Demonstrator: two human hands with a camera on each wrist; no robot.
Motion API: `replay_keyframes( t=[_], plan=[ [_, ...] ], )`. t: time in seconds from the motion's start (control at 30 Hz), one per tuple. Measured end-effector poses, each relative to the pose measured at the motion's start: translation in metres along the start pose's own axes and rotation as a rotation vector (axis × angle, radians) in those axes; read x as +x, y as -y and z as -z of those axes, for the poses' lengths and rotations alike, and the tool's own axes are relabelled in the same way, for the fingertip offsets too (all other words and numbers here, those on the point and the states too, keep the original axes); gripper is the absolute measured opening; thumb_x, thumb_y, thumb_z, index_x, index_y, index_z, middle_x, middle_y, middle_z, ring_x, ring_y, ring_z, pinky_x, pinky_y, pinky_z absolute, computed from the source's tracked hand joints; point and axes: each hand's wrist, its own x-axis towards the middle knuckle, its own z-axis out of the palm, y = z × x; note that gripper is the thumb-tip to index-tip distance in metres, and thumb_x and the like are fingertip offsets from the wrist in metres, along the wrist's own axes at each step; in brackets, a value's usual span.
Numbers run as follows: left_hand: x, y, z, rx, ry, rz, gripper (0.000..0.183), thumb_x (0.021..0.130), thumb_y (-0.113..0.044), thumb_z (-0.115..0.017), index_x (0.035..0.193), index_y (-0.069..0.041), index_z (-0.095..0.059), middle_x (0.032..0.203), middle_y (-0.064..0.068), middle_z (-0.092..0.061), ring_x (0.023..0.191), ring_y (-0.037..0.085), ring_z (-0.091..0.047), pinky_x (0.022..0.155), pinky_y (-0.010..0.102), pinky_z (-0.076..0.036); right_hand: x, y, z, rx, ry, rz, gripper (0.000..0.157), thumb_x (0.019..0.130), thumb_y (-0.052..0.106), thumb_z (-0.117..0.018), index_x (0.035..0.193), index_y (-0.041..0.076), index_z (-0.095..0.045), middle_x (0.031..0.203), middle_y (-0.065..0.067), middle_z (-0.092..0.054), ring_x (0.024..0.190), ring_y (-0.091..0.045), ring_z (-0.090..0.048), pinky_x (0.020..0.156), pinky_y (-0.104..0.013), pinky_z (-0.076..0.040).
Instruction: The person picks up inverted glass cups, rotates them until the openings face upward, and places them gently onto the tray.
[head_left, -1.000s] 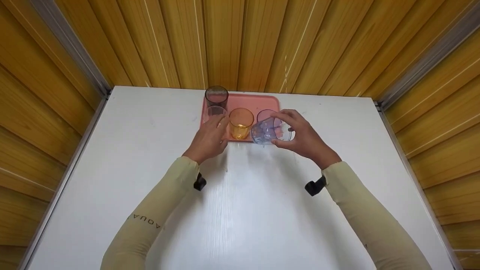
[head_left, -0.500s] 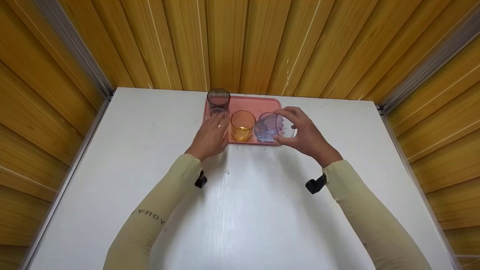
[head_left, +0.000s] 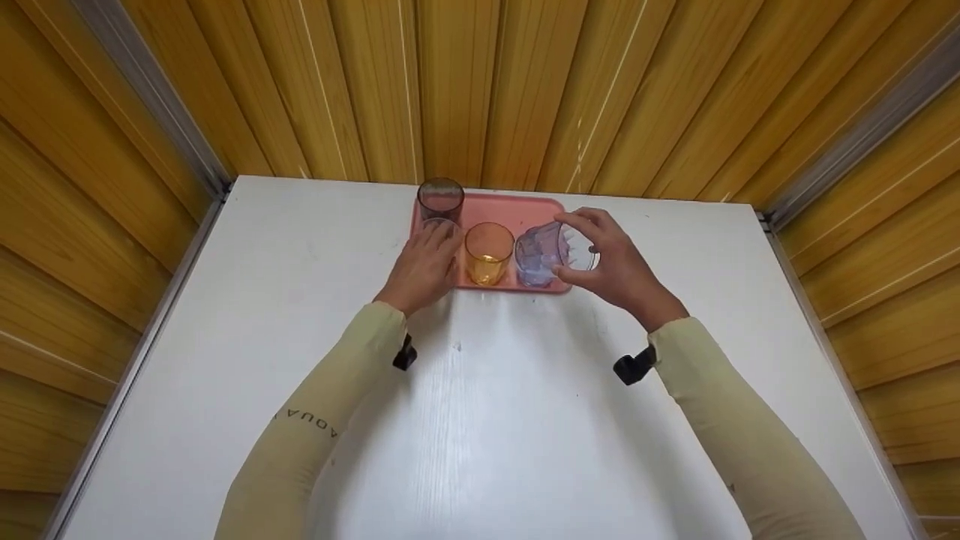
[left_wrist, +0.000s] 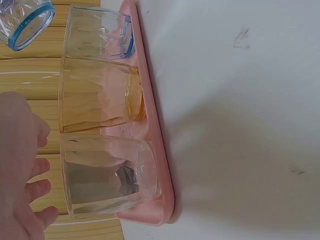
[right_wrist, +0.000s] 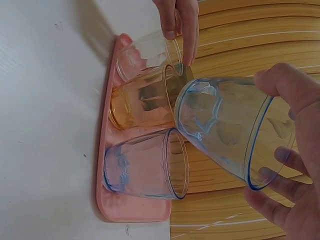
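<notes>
My right hand (head_left: 619, 262) holds a clear glass tumbler with a blue rim (right_wrist: 220, 120) between thumb and fingers. The tumbler is tilted, its base pointing left. Below it, a blue-tinted tumbler (right_wrist: 145, 165) stands upright on the pink tray (head_left: 517, 206). At the tray's front left is a colourless tumbler (left_wrist: 110, 185), and my left hand (head_left: 424, 266) hovers over its rim, fingers loosely bent and apart from the glass in the left wrist view. An amber tumbler (head_left: 489, 262) stands between these two.
A dark smoky tumbler (head_left: 441, 196) stands at the tray's back left, behind the colourless one. The tray lies by the far edge of the white table (head_left: 510, 412), close to the wood-look panel wall (head_left: 525, 97).
My right hand has shifted slightly right, and its tumbler now overlaps the blue-tinted one in the head view. My left fingers have moved a little further over the colourless tumbler's rim.
</notes>
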Motion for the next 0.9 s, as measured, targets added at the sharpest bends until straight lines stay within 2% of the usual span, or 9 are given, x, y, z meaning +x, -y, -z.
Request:
replay_keyframes(
  t=[0.23, 0.53, 0.7, 0.9],
  plan=[
    [0.0028, 0.0047, -0.0051, 0.016, -0.107, -0.055, 0.048, 0.089, -0.021, -0.055, 0.136, -0.019, -0.042, 0.138, 0.005, -0.04, 0.133, 0.024, -0.031, 0.111, 0.045, -0.026, 0.0001, 0.0003, -0.0003, -0.001, -0.008, 0.009, 0.073, 0.072, 0.033, -0.076, 0.132, 0.048, -0.036, 0.134, 0.002, -0.036, 0.123, -0.017, -0.04, 0.092, -0.041, -0.048],
    [0.0069, 0.0046, -0.0046, 0.049, -0.067, -0.023, 0.049, 0.088, -0.013, -0.053, 0.135, -0.022, -0.043, 0.139, 0.005, -0.04, 0.133, 0.025, -0.031, 0.11, 0.047, -0.028, 0.0001, -0.0023, 0.0013, -0.008, -0.024, 0.023, 0.075, 0.071, 0.031, -0.077, 0.133, 0.045, -0.037, 0.134, 0.001, -0.037, 0.122, -0.018, -0.041, 0.09, -0.041, -0.049],
    [0.008, 0.0067, -0.0068, 0.039, -0.068, -0.027, 0.045, 0.09, -0.016, -0.051, 0.135, -0.022, -0.044, 0.137, 0.004, -0.041, 0.132, 0.025, -0.03, 0.109, 0.049, -0.028, 0.0005, -0.0028, 0.0022, -0.014, -0.03, 0.008, 0.074, 0.072, 0.036, -0.075, 0.132, 0.049, -0.035, 0.134, 0.002, -0.037, 0.122, -0.017, -0.04, 0.09, -0.041, -0.049],
    [0.0082, 0.0082, -0.0071, 0.019, -0.065, -0.011, 0.042, 0.092, -0.022, -0.049, 0.134, -0.023, -0.044, 0.137, 0.002, -0.04, 0.133, 0.024, -0.03, 0.11, 0.05, -0.027, 0.0017, -0.0029, 0.0025, -0.012, -0.034, 0.025, 0.072, 0.073, 0.035, -0.075, 0.132, 0.048, -0.036, 0.134, 0.002, -0.037, 0.122, -0.017, -0.041, 0.09, -0.042, -0.049]
  ],
)
